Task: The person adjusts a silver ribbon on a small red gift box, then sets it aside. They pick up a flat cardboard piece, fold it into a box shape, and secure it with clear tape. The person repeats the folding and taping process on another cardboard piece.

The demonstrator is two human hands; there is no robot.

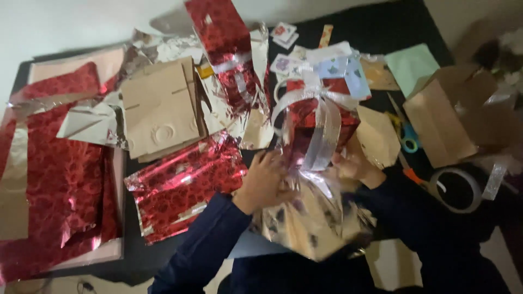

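The gift box (321,117) between the hands is shiny red with a rose pattern, tied in silver ribbon (318,139). The wrapped packet (185,185) beside it and the upright one (229,51) wear the same red rose foil. The big foil sheet (60,179) is red too, with a silver edge. The flat cardboard (158,109) is plain brown. The scissors (406,139) have blue and yellow handles. The sleeves (201,250) are dark navy, the table (381,27) black, the envelope (414,62) pale green.
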